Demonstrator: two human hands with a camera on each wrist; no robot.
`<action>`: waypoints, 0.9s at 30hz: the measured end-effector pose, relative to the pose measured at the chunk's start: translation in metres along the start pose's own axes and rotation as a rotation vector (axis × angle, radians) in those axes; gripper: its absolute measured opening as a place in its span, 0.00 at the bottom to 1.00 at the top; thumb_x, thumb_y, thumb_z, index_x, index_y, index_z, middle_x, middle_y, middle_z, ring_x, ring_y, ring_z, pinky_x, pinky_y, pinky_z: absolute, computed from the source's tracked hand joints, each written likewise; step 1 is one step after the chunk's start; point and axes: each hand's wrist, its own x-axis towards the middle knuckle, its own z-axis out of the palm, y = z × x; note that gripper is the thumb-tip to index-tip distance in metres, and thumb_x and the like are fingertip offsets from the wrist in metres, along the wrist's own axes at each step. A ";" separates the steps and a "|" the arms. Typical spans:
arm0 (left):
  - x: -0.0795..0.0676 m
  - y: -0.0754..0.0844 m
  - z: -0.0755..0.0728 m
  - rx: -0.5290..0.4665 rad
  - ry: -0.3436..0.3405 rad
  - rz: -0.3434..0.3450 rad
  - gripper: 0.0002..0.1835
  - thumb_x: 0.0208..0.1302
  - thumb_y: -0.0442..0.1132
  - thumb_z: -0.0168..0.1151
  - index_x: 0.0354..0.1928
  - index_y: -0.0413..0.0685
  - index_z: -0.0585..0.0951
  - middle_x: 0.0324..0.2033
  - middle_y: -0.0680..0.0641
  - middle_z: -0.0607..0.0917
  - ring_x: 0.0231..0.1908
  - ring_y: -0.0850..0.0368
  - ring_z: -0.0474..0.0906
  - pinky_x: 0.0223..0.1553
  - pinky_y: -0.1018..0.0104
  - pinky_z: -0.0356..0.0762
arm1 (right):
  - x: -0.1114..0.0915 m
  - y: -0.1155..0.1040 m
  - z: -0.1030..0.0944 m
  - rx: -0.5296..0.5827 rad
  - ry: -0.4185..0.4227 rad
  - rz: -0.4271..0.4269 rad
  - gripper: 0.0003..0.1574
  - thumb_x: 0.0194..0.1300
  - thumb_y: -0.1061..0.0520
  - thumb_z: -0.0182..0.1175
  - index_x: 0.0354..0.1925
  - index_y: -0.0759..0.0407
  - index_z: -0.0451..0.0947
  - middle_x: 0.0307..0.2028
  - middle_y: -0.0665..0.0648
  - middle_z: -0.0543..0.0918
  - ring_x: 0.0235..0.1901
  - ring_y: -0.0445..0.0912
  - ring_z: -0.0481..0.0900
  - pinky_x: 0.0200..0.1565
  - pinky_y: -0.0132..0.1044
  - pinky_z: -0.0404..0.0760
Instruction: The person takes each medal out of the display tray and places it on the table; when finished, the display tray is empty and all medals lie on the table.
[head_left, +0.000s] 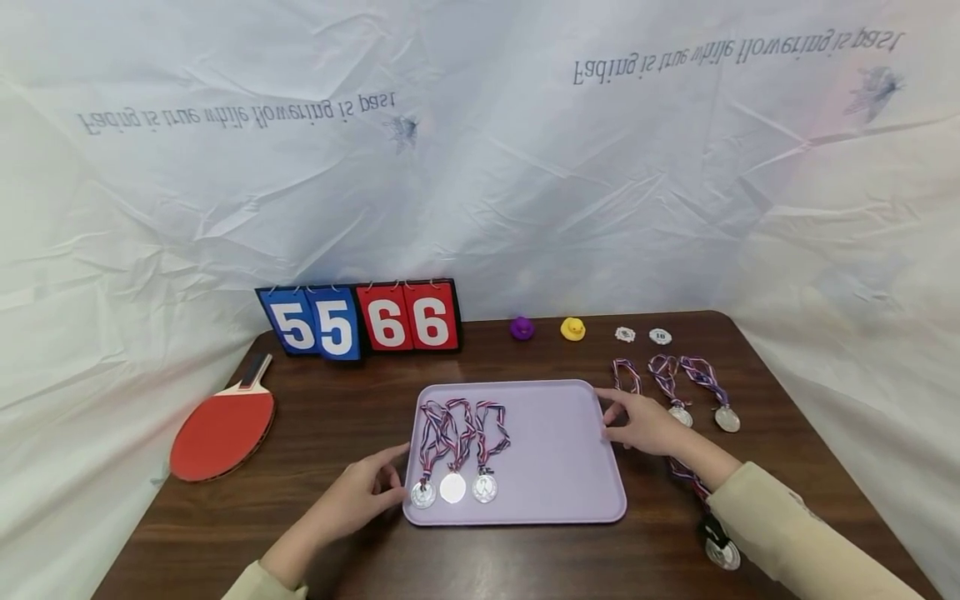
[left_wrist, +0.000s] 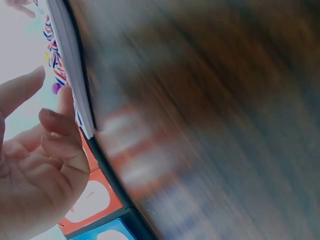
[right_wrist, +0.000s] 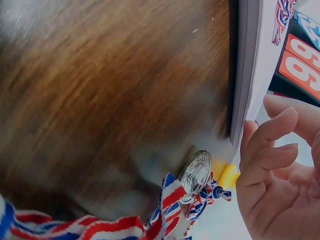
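Note:
A light purple tray point(head_left: 555, 450) lies on the dark wooden table, with three silver medals point(head_left: 484, 488) on striped ribbons along its left side. My left hand point(head_left: 360, 496) is at the tray's left edge, its fingertips at the rim and its other fingers loosely bent. At the opposite edge is my right hand point(head_left: 645, 423), with index finger and thumb spread along the rim. Neither hand visibly pinches the tray. In the right wrist view a silver medal point(right_wrist: 196, 172) with a red, white and blue ribbon lies near the right hand.
More medals point(head_left: 727, 418) lie on the right, some partly hidden by the right arm. Along the back are a scoreboard point(head_left: 360, 321), a purple duck point(head_left: 522, 328), a yellow duck point(head_left: 573, 329) and two round chips point(head_left: 660, 336). A red table tennis paddle point(head_left: 221, 433) lies left.

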 end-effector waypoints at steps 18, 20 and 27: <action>-0.003 0.006 0.013 0.048 0.129 0.011 0.11 0.48 0.34 0.67 0.37 0.47 0.81 0.24 0.53 0.73 0.18 0.65 0.64 0.19 0.72 0.65 | 0.000 0.006 0.000 -0.003 -0.029 0.007 0.39 0.52 0.62 0.64 0.61 0.65 0.62 0.31 0.55 0.76 0.17 0.44 0.73 0.22 0.36 0.72; -0.002 0.005 0.013 0.060 0.133 0.007 0.11 0.47 0.34 0.68 0.36 0.48 0.81 0.23 0.53 0.73 0.19 0.64 0.65 0.20 0.72 0.65 | 0.000 0.006 0.000 0.002 -0.030 0.003 0.39 0.52 0.62 0.64 0.61 0.65 0.62 0.31 0.55 0.76 0.17 0.44 0.73 0.22 0.36 0.72; 0.002 0.005 0.016 0.115 0.136 0.007 0.11 0.45 0.37 0.70 0.33 0.49 0.81 0.21 0.54 0.72 0.21 0.61 0.65 0.22 0.71 0.62 | -0.001 0.005 0.000 0.036 -0.022 0.011 0.39 0.51 0.63 0.64 0.61 0.65 0.62 0.30 0.54 0.76 0.17 0.45 0.73 0.22 0.38 0.72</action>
